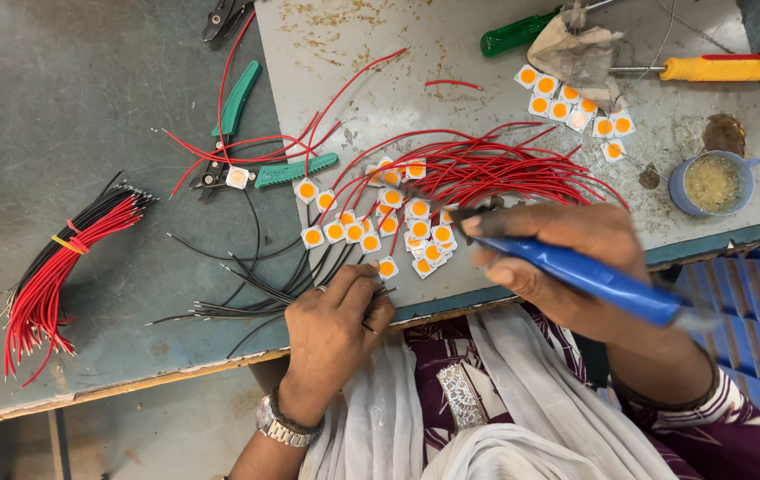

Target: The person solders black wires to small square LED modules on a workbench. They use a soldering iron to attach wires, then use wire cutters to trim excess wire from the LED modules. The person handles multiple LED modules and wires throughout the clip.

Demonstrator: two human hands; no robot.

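A blue-handled soldering iron point(589, 277) is gripped in the right hand point(566, 258), whose fingers are closed around the handle; its dark tip is pointed at a cluster of small square white LED chips with orange centres point(398, 227) lying on the grey surface point(86, 107). The left hand point(331, 329) is laid at the near edge of the surface, its fingers curled and pinched on the ends of thin black wires point(255, 293) that fan out to the left. Red wires point(495, 169) are attached to many of the chips and are spread toward the right. A bundle of red and black wires point(55, 262) is seen well apart on the left. Green-handled pliers point(246, 151) lie beyond the chips, and a second group of chips point(575, 107) is placed near a yellow-handled screwdriver point(709, 68), a green-handled screwdriver point(518, 34) and a small blue cup of flux point(711, 182).
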